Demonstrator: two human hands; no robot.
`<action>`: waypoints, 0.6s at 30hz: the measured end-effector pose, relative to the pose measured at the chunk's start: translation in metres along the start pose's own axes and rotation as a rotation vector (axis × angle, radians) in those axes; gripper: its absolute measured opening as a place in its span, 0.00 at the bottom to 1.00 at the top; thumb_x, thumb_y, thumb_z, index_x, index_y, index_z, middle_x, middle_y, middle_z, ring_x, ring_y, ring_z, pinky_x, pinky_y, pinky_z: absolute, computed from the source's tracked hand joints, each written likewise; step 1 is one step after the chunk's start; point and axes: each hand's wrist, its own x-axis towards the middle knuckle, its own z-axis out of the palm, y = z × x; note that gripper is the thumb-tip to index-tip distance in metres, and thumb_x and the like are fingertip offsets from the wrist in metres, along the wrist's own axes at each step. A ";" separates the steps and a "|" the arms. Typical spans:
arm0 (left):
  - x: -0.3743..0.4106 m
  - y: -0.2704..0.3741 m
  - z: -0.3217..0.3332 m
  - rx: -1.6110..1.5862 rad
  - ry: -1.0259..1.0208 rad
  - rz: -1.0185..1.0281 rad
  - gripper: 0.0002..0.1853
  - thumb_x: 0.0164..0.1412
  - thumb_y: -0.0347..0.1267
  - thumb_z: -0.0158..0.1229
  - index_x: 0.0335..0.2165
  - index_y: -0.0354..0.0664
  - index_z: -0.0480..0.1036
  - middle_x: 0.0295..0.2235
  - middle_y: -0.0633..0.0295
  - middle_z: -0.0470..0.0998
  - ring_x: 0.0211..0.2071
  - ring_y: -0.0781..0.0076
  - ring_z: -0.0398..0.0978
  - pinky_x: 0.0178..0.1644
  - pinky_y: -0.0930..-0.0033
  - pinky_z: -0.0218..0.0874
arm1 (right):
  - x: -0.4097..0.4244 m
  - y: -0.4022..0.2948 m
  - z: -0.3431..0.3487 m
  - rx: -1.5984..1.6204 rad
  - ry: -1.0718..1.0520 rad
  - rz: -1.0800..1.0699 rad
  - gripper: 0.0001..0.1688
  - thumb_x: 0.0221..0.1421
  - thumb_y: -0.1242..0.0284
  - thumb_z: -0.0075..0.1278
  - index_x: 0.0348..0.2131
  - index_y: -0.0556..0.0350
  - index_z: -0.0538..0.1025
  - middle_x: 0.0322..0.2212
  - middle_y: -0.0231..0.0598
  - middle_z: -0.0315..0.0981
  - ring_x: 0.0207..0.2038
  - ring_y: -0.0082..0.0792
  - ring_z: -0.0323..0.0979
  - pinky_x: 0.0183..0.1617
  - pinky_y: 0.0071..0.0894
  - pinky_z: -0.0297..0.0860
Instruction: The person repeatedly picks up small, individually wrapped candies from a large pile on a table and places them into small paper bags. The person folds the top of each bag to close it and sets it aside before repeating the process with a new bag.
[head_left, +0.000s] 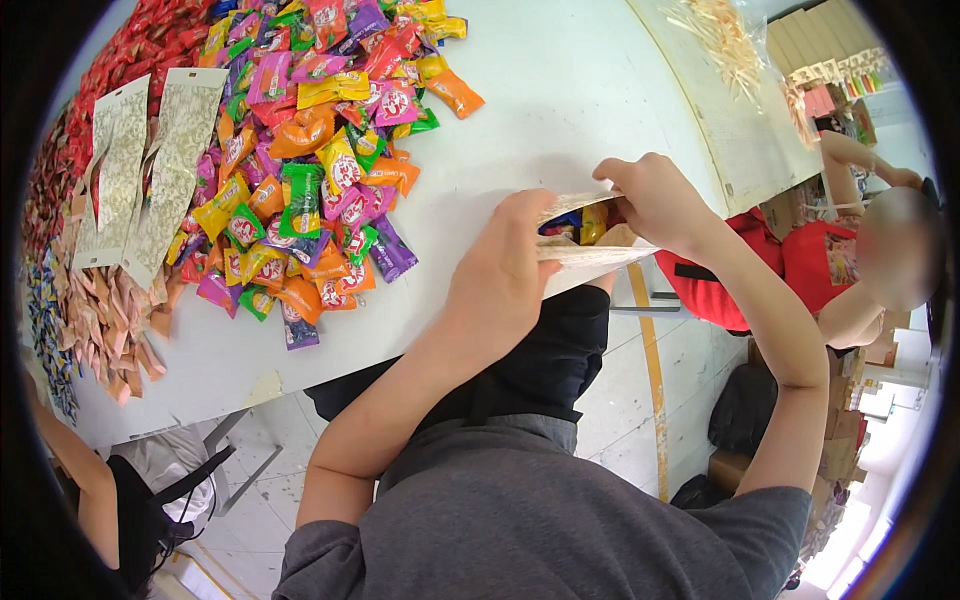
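Note:
Between my hands a white patterned paper box (592, 259) is held near the table's front edge. Its side gapes, and wrapped candies (592, 223) in blue, yellow and red show inside. My left hand (502, 274) grips the box's left end, thumb below and fingers above. At the right end, my right hand (654, 201) pinches the upper edge; its fingertips are partly hidden. Left of my hands lies a big heap of mixed fruit candies (322, 187) in orange, purple, green, yellow and pink wrappers.
Two more patterned boxes (176, 165) lie on the candy at the left. Red-wrapped candies (120, 67), peach-coloured ones (112, 322) and blue ones (45, 322) are piled beyond. A person in red (810, 262) sits at right; another person's arm (75, 457) shows at lower left.

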 end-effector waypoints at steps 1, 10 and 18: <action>0.002 0.004 -0.002 -0.049 0.007 -0.111 0.32 0.53 0.17 0.63 0.56 0.39 0.61 0.56 0.46 0.70 0.53 0.45 0.74 0.54 0.55 0.68 | -0.004 0.001 0.000 0.099 0.003 -0.007 0.16 0.51 0.78 0.57 0.42 0.64 0.79 0.30 0.51 0.81 0.32 0.48 0.80 0.36 0.38 0.75; 0.013 -0.002 -0.012 0.043 -0.005 -0.084 0.21 0.52 0.16 0.61 0.46 0.35 0.71 0.46 0.50 0.78 0.48 0.54 0.79 0.50 0.63 0.70 | -0.031 0.024 0.016 0.799 0.191 -0.265 0.21 0.58 0.67 0.59 0.48 0.61 0.80 0.39 0.53 0.81 0.41 0.46 0.80 0.49 0.37 0.73; 0.024 -0.008 0.000 0.015 0.013 0.024 0.08 0.63 0.24 0.58 0.41 0.39 0.73 0.41 0.57 0.80 0.42 0.56 0.79 0.56 0.57 0.66 | -0.042 0.003 0.056 0.761 0.552 -0.229 0.17 0.56 0.79 0.58 0.46 0.62 0.80 0.40 0.50 0.81 0.40 0.48 0.80 0.47 0.37 0.76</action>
